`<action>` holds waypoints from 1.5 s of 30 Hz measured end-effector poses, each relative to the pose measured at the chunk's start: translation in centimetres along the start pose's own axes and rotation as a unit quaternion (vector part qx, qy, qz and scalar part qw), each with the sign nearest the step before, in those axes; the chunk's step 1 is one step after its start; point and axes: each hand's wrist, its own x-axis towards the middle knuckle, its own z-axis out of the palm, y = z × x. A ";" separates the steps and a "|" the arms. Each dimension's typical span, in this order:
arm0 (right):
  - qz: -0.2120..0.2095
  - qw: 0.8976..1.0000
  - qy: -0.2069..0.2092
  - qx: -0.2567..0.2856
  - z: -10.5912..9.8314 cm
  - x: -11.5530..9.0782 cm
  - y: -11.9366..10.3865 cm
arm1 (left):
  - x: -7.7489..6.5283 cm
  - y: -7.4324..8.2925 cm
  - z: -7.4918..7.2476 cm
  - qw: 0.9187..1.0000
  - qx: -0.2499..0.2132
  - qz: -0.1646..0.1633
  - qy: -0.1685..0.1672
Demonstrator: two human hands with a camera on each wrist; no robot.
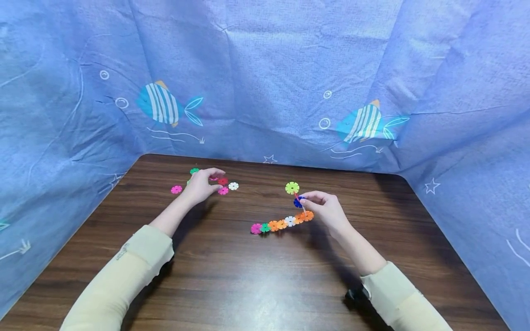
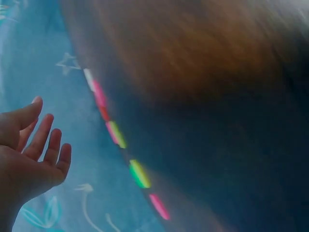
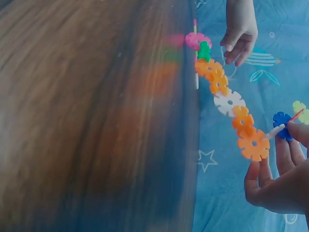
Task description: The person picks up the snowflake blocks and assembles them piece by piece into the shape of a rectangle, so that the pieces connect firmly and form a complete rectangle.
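Note:
My right hand (image 1: 327, 209) grips a chain of interlocking snowflake discs by its right end, fingers around the blue disc (image 3: 281, 124). From there the chain runs left through orange discs (image 3: 253, 143), a white disc (image 3: 229, 102) and a green disc (image 3: 204, 50) to a pink disc (image 3: 197, 41). A yellow-green disc (image 1: 292, 187) tops the upper branch, joined to the blue one by a red disc seen edge-on. At the back left, my left hand (image 1: 200, 185) hovers over loose discs, its fingers loosely bent and holding nothing in the left wrist view.
Around the left hand lie a white disc (image 1: 233, 186), a red disc (image 1: 223, 181), a pink disc (image 1: 176, 189) and a green disc (image 1: 194, 170), others partly hidden. The brown wooden table (image 1: 232, 280) ends at a blue fish-print cloth (image 1: 265, 92) behind and at both sides.

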 end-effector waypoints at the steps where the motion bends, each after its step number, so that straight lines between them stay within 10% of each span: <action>1: 0.002 1.000 -0.001 -0.006 -0.1 0.0 0.1 | 0.1 -0.3 0.1 1.000 0.001 -0.002 -0.008; 16: -0.008 0.996 -0.093 0.002 -0.5 0.7 2.4 | 1.6 -2.5 1.5 0.992 0.049 0.000 -0.113; 45: -0.102 0.985 -0.127 -0.063 -0.7 0.4 3.1 | 0.7 -2.1 2.1 0.990 0.121 0.007 -0.066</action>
